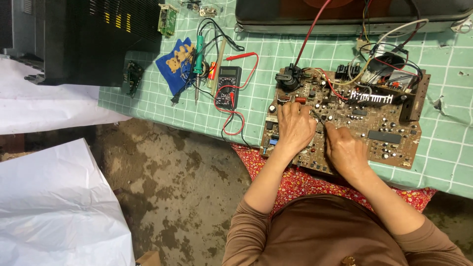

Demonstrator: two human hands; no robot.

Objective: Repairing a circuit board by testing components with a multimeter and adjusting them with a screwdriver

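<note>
A large brown circuit board crowded with components and wires lies on the green checked table cover. My left hand rests palm down on the board's near left part, fingers spread over small parts. My right hand lies just right of it with its fingertips pinching something small and thin near the board's middle; what it is cannot be made out. The two hands nearly touch at the fingertips.
A black multimeter with red and black leads lies left of the board. Beside it are a green soldering iron and a blue cloth. A dark appliance casing stands far left, another chassis at the back. White sheets cover the stained floor.
</note>
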